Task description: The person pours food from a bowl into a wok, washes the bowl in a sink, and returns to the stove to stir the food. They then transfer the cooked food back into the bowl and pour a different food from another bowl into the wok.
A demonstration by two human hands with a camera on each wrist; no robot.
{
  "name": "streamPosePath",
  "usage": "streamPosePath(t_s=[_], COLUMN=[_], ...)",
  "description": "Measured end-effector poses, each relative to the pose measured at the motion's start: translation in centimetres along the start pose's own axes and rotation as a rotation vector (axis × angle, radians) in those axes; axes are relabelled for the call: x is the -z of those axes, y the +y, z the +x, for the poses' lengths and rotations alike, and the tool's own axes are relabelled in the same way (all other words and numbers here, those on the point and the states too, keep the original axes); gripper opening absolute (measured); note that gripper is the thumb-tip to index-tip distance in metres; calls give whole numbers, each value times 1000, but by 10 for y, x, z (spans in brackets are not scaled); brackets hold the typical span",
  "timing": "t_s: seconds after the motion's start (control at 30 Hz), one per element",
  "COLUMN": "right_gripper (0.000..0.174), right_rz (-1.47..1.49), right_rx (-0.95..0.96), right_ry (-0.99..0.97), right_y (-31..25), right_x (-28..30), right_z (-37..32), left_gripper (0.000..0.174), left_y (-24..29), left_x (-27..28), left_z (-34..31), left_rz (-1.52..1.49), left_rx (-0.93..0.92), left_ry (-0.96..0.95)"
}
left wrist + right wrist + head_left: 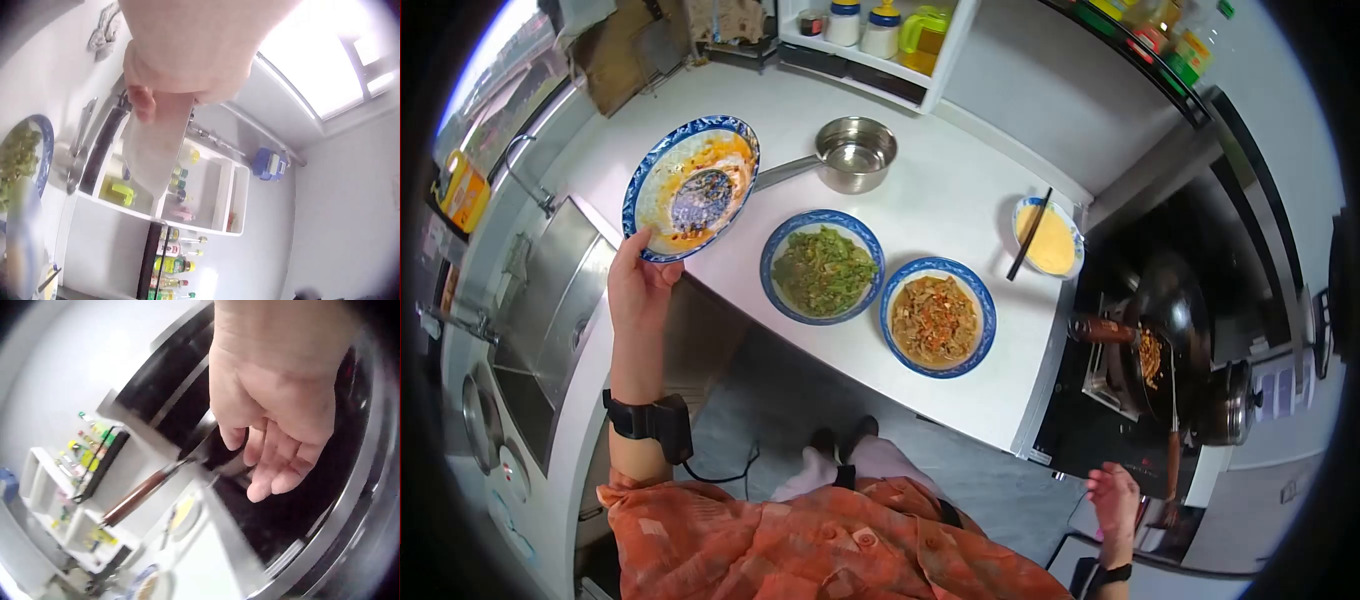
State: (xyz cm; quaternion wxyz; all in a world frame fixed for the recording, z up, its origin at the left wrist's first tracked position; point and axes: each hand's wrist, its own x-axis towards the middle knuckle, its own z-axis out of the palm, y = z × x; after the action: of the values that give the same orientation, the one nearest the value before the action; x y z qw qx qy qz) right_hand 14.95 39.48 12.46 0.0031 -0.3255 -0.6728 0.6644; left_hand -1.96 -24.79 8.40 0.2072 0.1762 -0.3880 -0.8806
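My left hand (642, 285) grips the near rim of a blue-rimmed dish (657, 190), thumb on the inner side. The dish is tilted above the counter's left end, smeared with orange-red sauce and dark bits. In the left wrist view its pale outside (155, 147) shows below the fingers. My right hand (1114, 497) hangs in front of the stove with fingers loosely bent and nothing in them, as the right wrist view also shows. Nearest to it is the wooden handle of a spatula (1173, 462), whose metal end lies in a wok (1175, 290) with browned food.
On the white counter (960, 190) stand a dish of chopped greens (825, 268), a dish of cooked meat (937, 318), a steel saucepan (856, 155) and a bowl of yellow liquid (1052, 243) with chopsticks (1029, 235) across it. A sink (550, 300) lies left; a lidded pot (1226, 405) stands right.
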Motion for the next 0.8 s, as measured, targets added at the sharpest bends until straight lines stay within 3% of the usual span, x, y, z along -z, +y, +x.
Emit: streamPosePath(t_s=[0.1, 0.2, 0.3, 0.37, 0.47, 0.57, 0.6, 0.63, 0.7, 0.77, 0.8], right_gripper=[28, 29, 31, 33, 33, 32, 31, 30, 26, 25, 18], right_rz=[80, 84, 42, 70, 175, 317, 358, 398, 476, 684, 710], right_rx=[-52, -186, -246, -262, -273, -307, -334, -359, -332, -319, -358], right_ry=[-315, -673, -967, -1059, -1053, -947, -830, -717, -809, -713, -520], right_y=[-23, -45, -56, -51, -32, -9, -6, -1, 11, 18, 2], right_x=[-115, -237, -347, -414, -505, -579, -601, -619, -643, -661, -667], right_z=[6, 8, 9, 13, 31, 50, 55, 61, 84, 96, 79], left_gripper=[18, 25, 19, 21, 20, 21, 21, 21, 22, 27, 27], left_y=[-2, 3, 6, 4, -1, -1, -2, -2, -5, -8, -9], left_x=[12, 35, 37, 52, 70, 76, 80, 85, 93, 96, 97], left_z=[7, 21, 30, 43, 73, 96, 105, 113, 131, 144, 151], left_rz=[4, 46, 59, 46, 85, 120, 105, 115, 137, 104, 102], left_rx=[-50, -32, -62, -49, -23, 15, 20, 43, 73, 81, 93], left_ry=[170, 66, 184, 188, 169, 155, 158, 132, 111, 72, 74])
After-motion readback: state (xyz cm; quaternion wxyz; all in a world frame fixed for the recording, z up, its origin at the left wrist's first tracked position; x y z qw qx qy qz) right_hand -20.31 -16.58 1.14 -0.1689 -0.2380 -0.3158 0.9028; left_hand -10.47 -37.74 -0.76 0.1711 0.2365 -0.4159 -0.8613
